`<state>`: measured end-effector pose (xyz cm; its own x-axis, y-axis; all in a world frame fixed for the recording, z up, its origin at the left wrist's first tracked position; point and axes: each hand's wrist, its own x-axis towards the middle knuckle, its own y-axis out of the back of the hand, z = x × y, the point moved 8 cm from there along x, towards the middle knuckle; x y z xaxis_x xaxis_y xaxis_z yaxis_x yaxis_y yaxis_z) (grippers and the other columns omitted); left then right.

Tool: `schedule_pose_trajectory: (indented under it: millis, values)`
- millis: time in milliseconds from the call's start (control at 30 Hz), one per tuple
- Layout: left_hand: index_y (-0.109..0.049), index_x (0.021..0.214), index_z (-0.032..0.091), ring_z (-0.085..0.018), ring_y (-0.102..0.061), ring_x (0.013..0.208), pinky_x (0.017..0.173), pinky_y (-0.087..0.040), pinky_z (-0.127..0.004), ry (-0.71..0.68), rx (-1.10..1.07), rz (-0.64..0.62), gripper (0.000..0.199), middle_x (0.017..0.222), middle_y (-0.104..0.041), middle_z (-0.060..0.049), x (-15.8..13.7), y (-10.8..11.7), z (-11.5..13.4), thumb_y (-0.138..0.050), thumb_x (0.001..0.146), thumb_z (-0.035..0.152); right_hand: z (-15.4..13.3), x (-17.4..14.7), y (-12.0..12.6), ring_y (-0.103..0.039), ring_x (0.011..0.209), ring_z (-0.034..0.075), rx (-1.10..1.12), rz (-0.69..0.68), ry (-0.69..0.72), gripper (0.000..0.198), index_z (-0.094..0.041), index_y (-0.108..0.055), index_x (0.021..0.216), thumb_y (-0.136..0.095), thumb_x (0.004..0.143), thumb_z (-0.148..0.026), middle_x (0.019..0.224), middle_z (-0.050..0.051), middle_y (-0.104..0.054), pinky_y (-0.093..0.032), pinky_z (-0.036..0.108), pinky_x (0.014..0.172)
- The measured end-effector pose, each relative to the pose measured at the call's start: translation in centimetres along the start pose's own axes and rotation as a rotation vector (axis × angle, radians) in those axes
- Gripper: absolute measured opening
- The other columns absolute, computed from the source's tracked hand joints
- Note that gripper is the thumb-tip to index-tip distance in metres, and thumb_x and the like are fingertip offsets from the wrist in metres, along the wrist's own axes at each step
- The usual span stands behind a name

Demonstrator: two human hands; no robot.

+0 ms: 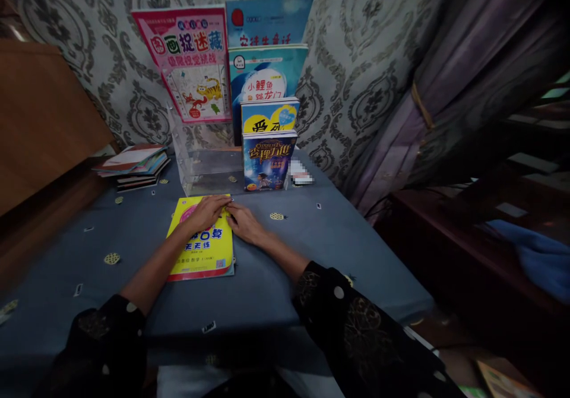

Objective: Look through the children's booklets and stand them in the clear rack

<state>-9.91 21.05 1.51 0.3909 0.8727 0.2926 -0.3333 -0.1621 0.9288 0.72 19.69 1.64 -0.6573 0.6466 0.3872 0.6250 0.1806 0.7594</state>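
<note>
A yellow workbook (200,261) with a red lower border lies flat on the table, and a bluish edge of another book or sheet shows under its lower right corner. My left hand (210,212) rests across the upper part of its cover, fingers stretched toward the top right corner. At that same corner my right hand (244,222) has its fingers bent around the workbook's right edge. The fingertips of both hands nearly meet there. Part of the cover's title and its pink picture is hidden under my left hand.
Behind stands a clear acrylic rack (184,166) holding a pink picture book (196,59), a blue novel (267,163) and several other books. Left of it is a book stack (133,163). The tablecloth (312,237) ends at the right; a purple curtain (387,130) hangs beyond.
</note>
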Motion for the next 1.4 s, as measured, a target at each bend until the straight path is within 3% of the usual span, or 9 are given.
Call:
schedule_pose_trajectory:
  millis: [700,1400]
  values:
    - [-0.064,0.132,0.023,-0.022,-0.058,0.128,0.111,-0.042,-0.041,-0.032,0.013,-0.107,0.044,0.137,-0.064,-0.007,-2.0,0.9,3.9,-0.039,0.096,0.02,-1.4,-3.3,0.3,-0.057,0.13,0.023,0.034,-0.051,0.05,0.035,-0.013,-0.067,0.124,-0.05,0.094,-0.008,0.134,0.015,-0.065,-0.043,0.04,0.112]
    - [-0.06,0.134,0.017,-0.024,-0.054,0.131,0.111,-0.041,-0.044,-0.074,0.045,-0.16,0.043,0.14,-0.06,-0.012,-7.6,1.3,9.1,-0.036,0.098,0.017,-5.2,-9.5,0.7,-0.054,0.133,0.024,0.117,-0.121,0.14,0.039,-0.012,-0.063,0.131,-0.047,0.095,-0.011,0.139,0.015,-0.061,-0.042,0.044,0.115]
